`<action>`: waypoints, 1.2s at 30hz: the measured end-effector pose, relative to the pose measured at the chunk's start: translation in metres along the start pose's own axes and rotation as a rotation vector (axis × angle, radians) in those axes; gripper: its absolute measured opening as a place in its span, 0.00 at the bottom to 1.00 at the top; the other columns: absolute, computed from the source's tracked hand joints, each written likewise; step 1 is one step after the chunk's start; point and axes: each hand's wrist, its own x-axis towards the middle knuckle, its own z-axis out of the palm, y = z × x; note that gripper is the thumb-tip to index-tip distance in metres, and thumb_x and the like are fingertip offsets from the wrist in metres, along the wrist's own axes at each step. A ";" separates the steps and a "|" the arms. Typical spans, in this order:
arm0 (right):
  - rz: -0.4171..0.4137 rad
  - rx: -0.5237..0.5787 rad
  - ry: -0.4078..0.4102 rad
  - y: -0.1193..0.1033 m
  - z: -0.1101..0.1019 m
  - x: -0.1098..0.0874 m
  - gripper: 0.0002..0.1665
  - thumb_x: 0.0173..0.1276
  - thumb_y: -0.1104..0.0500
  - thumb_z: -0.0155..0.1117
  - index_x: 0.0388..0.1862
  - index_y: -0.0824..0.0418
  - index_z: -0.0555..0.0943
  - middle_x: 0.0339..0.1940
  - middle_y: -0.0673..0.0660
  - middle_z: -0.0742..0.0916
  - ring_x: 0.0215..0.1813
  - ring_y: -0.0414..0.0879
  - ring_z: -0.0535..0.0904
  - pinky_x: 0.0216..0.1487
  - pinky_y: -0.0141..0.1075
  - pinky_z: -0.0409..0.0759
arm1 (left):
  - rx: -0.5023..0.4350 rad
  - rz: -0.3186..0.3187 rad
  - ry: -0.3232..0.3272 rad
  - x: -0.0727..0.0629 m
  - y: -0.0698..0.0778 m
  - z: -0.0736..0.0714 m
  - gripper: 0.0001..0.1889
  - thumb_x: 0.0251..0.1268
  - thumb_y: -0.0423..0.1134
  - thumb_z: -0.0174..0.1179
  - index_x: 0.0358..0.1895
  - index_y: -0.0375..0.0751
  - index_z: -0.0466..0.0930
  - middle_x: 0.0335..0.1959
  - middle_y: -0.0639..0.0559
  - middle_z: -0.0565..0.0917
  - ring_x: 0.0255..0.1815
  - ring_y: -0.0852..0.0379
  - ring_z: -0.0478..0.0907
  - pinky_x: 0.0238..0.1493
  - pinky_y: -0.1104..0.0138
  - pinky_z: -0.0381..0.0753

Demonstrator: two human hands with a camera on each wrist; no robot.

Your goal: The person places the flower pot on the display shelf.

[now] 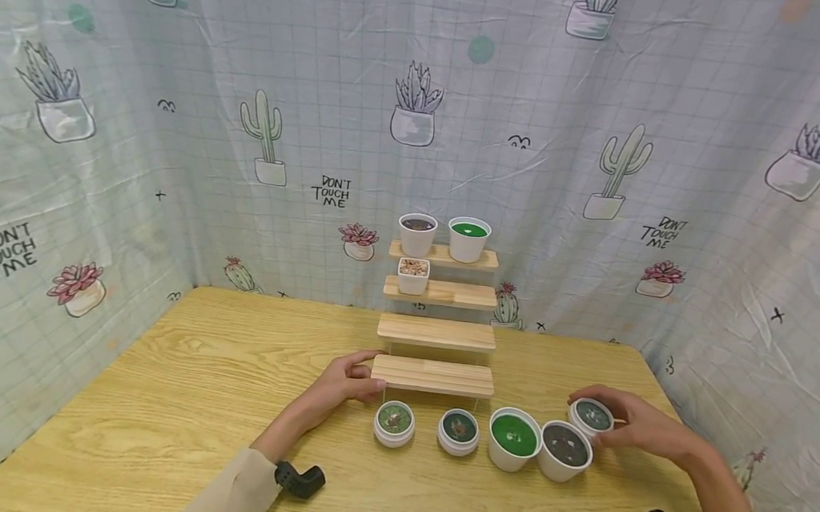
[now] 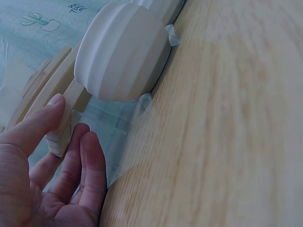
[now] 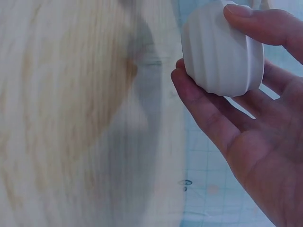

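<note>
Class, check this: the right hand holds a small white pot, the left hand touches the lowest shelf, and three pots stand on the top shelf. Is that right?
The pot count is wrong: the head view shows two pots on the top shelf, not three. The right hand holds a small white pot, and the left hand touches the lowest shelf.

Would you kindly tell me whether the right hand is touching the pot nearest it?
Touching. The right wrist view shows the right hand holding the pot, thumb and fingers against its sides.
</note>
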 end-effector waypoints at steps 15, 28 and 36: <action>-0.024 -0.050 -0.012 -0.020 -0.004 0.019 0.34 0.68 0.63 0.70 0.70 0.70 0.72 0.66 0.73 0.78 0.60 0.25 0.75 0.54 0.27 0.78 | -0.011 0.025 -0.013 0.003 -0.004 -0.001 0.40 0.66 0.40 0.71 0.79 0.42 0.64 0.35 0.50 0.83 0.41 0.54 0.87 0.48 0.59 0.89; -0.031 -0.037 -0.037 -0.041 -0.008 0.040 0.35 0.68 0.62 0.72 0.70 0.70 0.71 0.66 0.74 0.77 0.57 0.32 0.78 0.55 0.30 0.80 | -0.005 0.026 -0.006 0.002 -0.003 -0.001 0.40 0.66 0.40 0.71 0.79 0.41 0.63 0.36 0.49 0.83 0.43 0.55 0.86 0.48 0.59 0.89; -0.016 -0.048 -0.056 -0.050 -0.009 0.052 0.36 0.69 0.62 0.71 0.72 0.69 0.69 0.66 0.74 0.76 0.55 0.34 0.79 0.53 0.32 0.81 | -0.002 0.019 -0.005 0.001 -0.003 -0.001 0.41 0.65 0.42 0.72 0.79 0.41 0.62 0.37 0.49 0.84 0.41 0.54 0.87 0.49 0.60 0.89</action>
